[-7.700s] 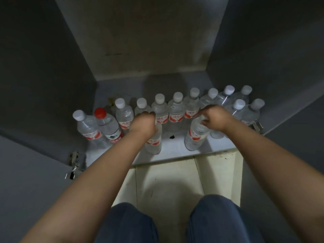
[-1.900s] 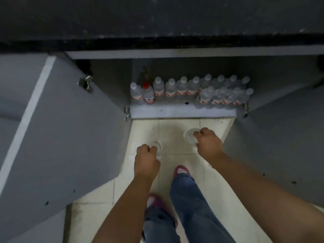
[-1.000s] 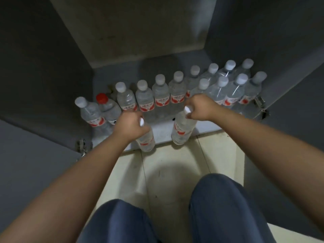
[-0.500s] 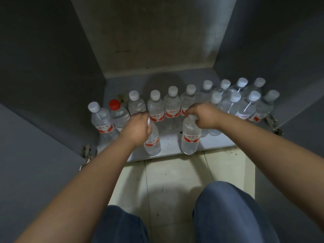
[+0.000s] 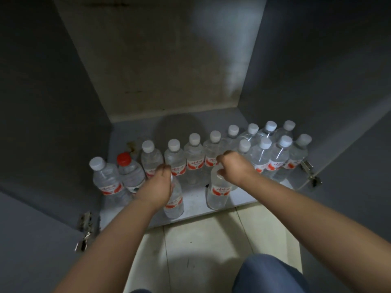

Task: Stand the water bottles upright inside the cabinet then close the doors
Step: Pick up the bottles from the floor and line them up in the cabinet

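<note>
Two bottles held now, one in each of the hands. Left hand [image 5: 157, 188] curled round the top of the left front bottle [image 5: 174, 203], just left of the middle of the frame. Right hand [image 5: 233, 169] pinching the cap end of the right front bottle [image 5: 219, 192], just right of the middle. Both standing near the front edge of the cabinet floor [image 5: 195, 200], in front of the back row of bottles [image 5: 194, 159]. More bottles [image 5: 277, 157] packed close at the middle right. One red-cap bottle [image 5: 129, 171] at the middle left.

Best way for this step, by the look of it: set each base flat, hold a moment, then let go slowly. Better pushed back a little, away from the front edge, with no bump to the row behind. Cabinet doors [image 5: 38, 240] wide open at both sides of the frame. Doors not yet shut.
</note>
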The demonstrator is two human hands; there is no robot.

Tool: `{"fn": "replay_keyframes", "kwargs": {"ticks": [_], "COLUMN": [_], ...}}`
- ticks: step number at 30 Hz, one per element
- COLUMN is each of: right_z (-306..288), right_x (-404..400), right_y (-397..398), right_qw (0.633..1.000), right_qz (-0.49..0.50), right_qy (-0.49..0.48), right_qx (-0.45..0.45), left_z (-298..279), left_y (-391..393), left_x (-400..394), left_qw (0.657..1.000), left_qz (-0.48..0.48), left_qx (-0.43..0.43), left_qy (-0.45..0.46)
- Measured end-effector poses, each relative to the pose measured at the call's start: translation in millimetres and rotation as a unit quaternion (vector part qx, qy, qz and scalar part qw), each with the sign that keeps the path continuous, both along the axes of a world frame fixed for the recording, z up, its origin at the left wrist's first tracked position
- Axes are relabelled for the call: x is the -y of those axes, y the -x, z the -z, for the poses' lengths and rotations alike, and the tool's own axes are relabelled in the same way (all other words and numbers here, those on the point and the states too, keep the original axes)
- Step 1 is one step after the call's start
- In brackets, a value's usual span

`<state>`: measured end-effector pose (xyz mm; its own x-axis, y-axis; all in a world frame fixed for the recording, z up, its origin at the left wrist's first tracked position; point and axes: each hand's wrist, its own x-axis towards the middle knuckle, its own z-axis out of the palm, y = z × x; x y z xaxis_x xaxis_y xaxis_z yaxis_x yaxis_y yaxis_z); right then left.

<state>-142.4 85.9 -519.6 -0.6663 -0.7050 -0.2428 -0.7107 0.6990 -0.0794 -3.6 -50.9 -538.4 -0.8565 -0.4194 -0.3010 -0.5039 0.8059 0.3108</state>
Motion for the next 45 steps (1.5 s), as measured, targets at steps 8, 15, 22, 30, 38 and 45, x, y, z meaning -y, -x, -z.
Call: {"fn": "replay_keyframes", "kwargs": {"ticks": [8,15,22,30,38,45], "right_z": [-5,7,20,25,35,47], "right_x": [15,15,1,-10,-12,-9], "right_y": [18,28,28,28,36,37], "right_qw": [0.998,0.999,0.997,0.991,0.984,0.972], "right_qz": [-0.022,-0.008,-0.041,-0.065,-0.072,-0.077], "right_qy": [-0.037,0.0,0.065,0.112,0.162,0.219], "right_qx": [-0.035,-0.032,-0.017,-0.016,0.009,-0.046], "left_z": [-4,-1,-11,-6,7,12], "left_y": [-1,-2,21,75,99,92], "left_x": [4,-2,-12,-27,-29,-24], "left_qw": [1.0,0.999,0.998,0.993,0.995,0.996], "left_qz": [-0.001,-0.005,0.034,0.057,0.065,0.06], "left_qx": [0.014,0.01,0.01,0.001,-0.025,-0.053], "left_qy": [0.004,0.03,0.058,0.106,0.068,0.041]}}
